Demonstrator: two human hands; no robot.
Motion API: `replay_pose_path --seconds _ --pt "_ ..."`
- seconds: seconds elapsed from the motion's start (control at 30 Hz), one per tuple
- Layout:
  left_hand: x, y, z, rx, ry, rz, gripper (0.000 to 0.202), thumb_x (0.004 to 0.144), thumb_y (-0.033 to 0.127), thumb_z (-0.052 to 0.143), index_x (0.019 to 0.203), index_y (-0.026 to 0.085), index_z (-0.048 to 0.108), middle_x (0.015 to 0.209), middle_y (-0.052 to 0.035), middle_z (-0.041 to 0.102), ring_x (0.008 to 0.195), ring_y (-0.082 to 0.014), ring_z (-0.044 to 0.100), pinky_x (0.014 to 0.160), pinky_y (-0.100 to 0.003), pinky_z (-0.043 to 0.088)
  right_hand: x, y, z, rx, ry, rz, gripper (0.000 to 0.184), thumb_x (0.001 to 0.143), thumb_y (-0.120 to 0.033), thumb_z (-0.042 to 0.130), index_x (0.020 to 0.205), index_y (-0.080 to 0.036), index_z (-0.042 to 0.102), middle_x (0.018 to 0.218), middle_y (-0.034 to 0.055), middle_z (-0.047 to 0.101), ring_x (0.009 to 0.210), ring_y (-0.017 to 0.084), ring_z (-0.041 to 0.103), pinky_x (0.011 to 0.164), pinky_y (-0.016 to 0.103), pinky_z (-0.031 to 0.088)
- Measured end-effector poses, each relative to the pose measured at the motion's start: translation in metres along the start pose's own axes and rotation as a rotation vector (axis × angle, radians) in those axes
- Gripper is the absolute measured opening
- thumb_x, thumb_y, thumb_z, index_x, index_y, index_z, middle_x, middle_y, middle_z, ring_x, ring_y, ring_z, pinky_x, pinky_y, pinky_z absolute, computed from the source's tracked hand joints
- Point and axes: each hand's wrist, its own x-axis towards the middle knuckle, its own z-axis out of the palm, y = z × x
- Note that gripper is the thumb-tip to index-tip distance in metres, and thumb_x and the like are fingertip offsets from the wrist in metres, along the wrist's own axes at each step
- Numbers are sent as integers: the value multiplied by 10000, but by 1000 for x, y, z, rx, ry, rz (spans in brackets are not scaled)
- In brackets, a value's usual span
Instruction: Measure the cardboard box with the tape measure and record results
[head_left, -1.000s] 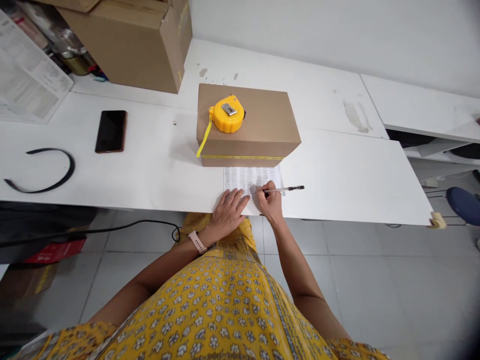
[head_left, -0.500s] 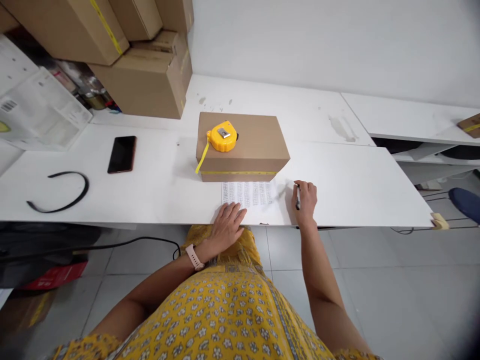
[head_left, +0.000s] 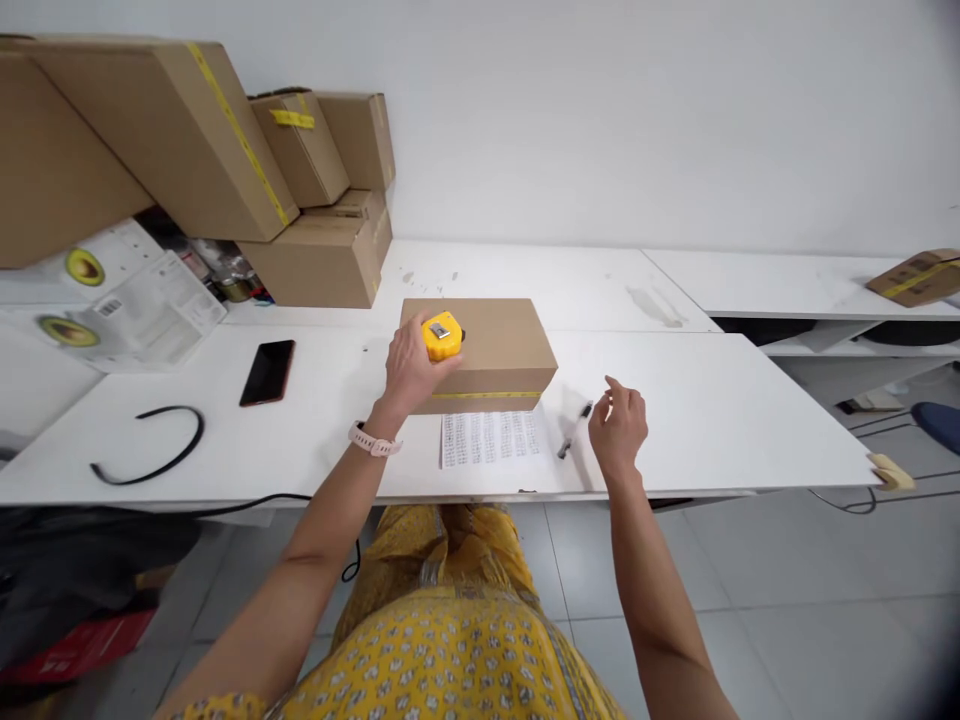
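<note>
My left hand (head_left: 411, 368) is closed around the left side of a yellow tape measure (head_left: 444, 337). The tape measure rests on top of a closed cardboard box (head_left: 502, 340), and my palm partly hides it. Under the front edge of the box lies a sheet of paper (head_left: 491, 442) printed with columns of small figures. To the right of the sheet a pen (head_left: 575, 431) with dark ends lies slanted on the white table. My right hand (head_left: 619, 430) hovers just right of the pen, holding nothing, its fingers loosely curled and apart.
A phone (head_left: 268, 373) and a black curved band (head_left: 199, 435) lie on the table (head_left: 337, 430) at left. Stacked cardboard boxes (head_left: 315, 262) and white packaging with avocado pictures (head_left: 154, 310) stand at the back left. Another box (head_left: 916, 278) sits far right.
My left hand has left the paper and taken hold of the tape measure. My right hand has let go of the pen, which now lies on the table. The view has tilted upward.
</note>
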Motion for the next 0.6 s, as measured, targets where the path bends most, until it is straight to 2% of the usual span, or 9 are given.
replay_pose_path --seconds 0.1,0.17,0.2,0.27,0.37,0.47,0.6 --pt "13 7 0 -206 -59 -118 632 730 403 797 1257 221 498 1248 -123 644 1154 -330 613 988 -495 469 18 -37 -19 249 120 5 332 962 -244 423 1176 -173 666 1000 141 657 959 250 610 855 419 520" --pt "18 19 -4 -513 -168 -161 512 796 499 706 1183 217 523 1165 -104 672 1024 -285 660 871 -435 511 34 -68 -31 494 59 78 290 958 -319 481 1113 -190 689 984 115 679 903 226 628 857 422 539" --pt "20 27 -6 -667 -236 -170 459 829 526 652 1142 211 538 1126 -99 681 961 -263 671 809 -403 517 43 -84 -36 660 -36 135 279 952 -359 515 1095 -203 696 996 98 697 898 214 643 846 407 551" --pt "26 42 -9 -870 -357 -171 385 861 530 596 1061 203 567 1077 -90 686 885 -234 670 721 -356 503 63 -114 -43 1028 -321 271 320 938 -442 572 1127 -217 701 1023 76 729 926 196 674 870 381 567" --pt "32 58 -10 -899 -450 -182 314 852 490 642 980 208 592 1044 -59 683 863 -209 659 691 -323 488 87 -146 -47 1351 -678 440 357 872 -504 680 1035 -192 741 1035 83 750 928 188 697 876 344 579" --pt "37 59 -10 -864 -484 -188 292 855 480 662 960 213 605 1057 -51 682 893 -208 657 709 -320 500 102 -159 -46 1399 -805 521 336 778 -471 808 910 -166 757 942 75 748 821 155 681 790 285 578" --pt "51 40 -20 -892 -508 -243 322 825 478 685 991 204 653 1119 -79 690 974 -233 662 672 -299 507 119 -146 -36 1426 -769 560 382 634 -454 923 733 -173 683 651 -12 612 589 81 534 567 216 486"
